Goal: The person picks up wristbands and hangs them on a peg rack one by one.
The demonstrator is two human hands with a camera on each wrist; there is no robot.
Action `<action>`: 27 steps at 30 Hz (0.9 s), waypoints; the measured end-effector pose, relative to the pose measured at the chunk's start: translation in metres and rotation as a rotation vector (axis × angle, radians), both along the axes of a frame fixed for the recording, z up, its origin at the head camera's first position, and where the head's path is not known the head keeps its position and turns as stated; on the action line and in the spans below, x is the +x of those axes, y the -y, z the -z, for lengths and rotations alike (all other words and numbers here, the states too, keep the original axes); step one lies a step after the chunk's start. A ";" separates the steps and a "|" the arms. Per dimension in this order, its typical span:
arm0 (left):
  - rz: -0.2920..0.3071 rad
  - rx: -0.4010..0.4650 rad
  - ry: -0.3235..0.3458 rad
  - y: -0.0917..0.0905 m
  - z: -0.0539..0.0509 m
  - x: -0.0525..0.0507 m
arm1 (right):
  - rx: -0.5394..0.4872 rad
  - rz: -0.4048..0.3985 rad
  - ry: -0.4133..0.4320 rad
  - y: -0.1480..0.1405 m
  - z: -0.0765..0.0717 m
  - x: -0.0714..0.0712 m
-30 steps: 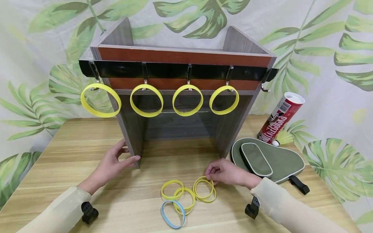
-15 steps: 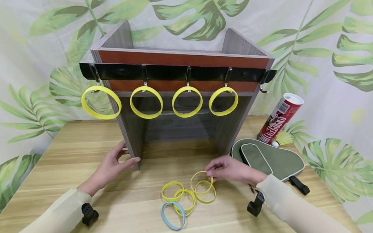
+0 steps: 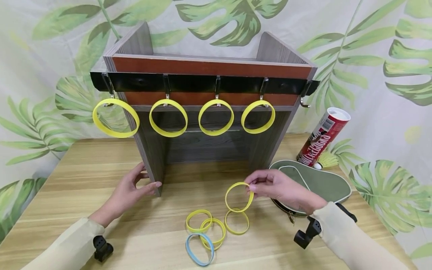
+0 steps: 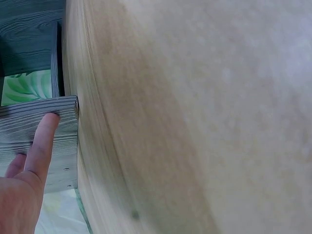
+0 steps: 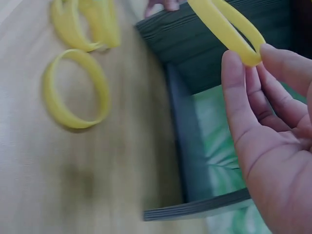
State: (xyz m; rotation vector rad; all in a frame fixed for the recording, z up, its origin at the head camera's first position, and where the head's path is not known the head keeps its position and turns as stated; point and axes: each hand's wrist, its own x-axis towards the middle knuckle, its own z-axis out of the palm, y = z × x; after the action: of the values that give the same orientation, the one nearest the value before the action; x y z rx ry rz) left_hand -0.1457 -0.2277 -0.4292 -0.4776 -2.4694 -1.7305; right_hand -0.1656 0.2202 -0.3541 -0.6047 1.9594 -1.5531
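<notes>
A: What's the biggest thing here?

B: The wooden table point(image 3: 84, 180), and on it a grey shelf unit point(image 3: 216, 67) with a black rail point(image 3: 192, 83) across its front. A green bag point(image 3: 327, 183) lies to the right, with a red tube point(image 3: 324, 137) behind it

A: And the hands?

B: The left hand point(image 3: 129, 191) isn't clasping anything; its fingers rest loosely spread against the foot of the unit's left side panel. The right hand point(image 3: 278, 187) pinches a held yellow ring point(image 5: 222, 29) between thumb and finger, raised off the table, below the rail

A: How far along does the hanging look?

B: Well past halfway for the hooks, I'd judge. Four hung rings point(image 3: 169, 135) dangle from the rail, one to a hook, and those look finished

A: So what's left?

B: The pinched one isn't hung yet. Several loose yellow rings point(image 5: 102, 87) lie on the table, some overlapping, so I can't be sure of the count. A blue ring point(image 3: 201, 264) lies nearest the wearer, overlapping the yellow ones

A: Any hook free?

B: One bare hook point(image 3: 305, 105), at the rail's right end; by my reading, the only gap in the row
</notes>
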 end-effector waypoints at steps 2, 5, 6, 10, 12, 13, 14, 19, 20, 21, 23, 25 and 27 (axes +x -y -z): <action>-0.002 -0.004 0.004 0.001 0.000 0.000 | -0.039 0.009 -0.023 -0.005 -0.011 0.000; -0.002 -0.007 -0.001 0.002 0.001 -0.001 | -0.115 0.010 -0.079 -0.013 -0.031 0.000; -0.002 -0.008 -0.002 0.002 0.001 -0.001 | -0.138 0.012 -0.097 -0.016 -0.038 0.000; 0.005 -0.013 -0.012 0.002 0.001 -0.001 | -0.228 0.042 -0.185 -0.028 -0.064 0.002; 0.005 -0.015 -0.016 0.001 0.001 -0.001 | -0.288 0.061 -0.218 -0.033 -0.074 0.002; 0.005 -0.016 -0.018 0.002 0.001 -0.001 | -0.322 0.067 -0.230 -0.035 -0.078 0.003; 0.004 -0.017 -0.019 0.002 0.001 -0.001 | -0.363 0.075 -0.231 -0.037 -0.082 0.003; 0.003 -0.005 -0.013 0.001 0.001 -0.001 | -0.549 0.133 -0.241 -0.049 -0.097 0.003; 0.003 0.000 -0.012 0.000 0.001 -0.001 | -0.584 0.145 -0.244 -0.051 -0.100 0.002; 0.005 0.006 -0.011 0.000 0.001 0.000 | -0.613 0.155 -0.254 -0.053 -0.102 0.002; 0.007 0.013 -0.011 -0.001 0.000 0.000 | -0.673 0.166 -0.262 -0.055 -0.107 0.001; 0.008 0.013 -0.011 -0.001 0.000 0.001 | -0.708 0.190 -0.275 -0.055 -0.111 0.000; 0.006 0.011 -0.010 0.000 0.000 0.000 | -0.745 0.220 -0.278 -0.054 -0.115 -0.001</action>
State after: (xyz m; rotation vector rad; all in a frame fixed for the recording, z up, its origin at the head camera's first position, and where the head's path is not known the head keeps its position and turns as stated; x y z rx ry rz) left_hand -0.1454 -0.2275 -0.4292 -0.4918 -2.4531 -1.7393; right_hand -0.1664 0.2738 -0.2393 -0.9596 1.6246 -2.4740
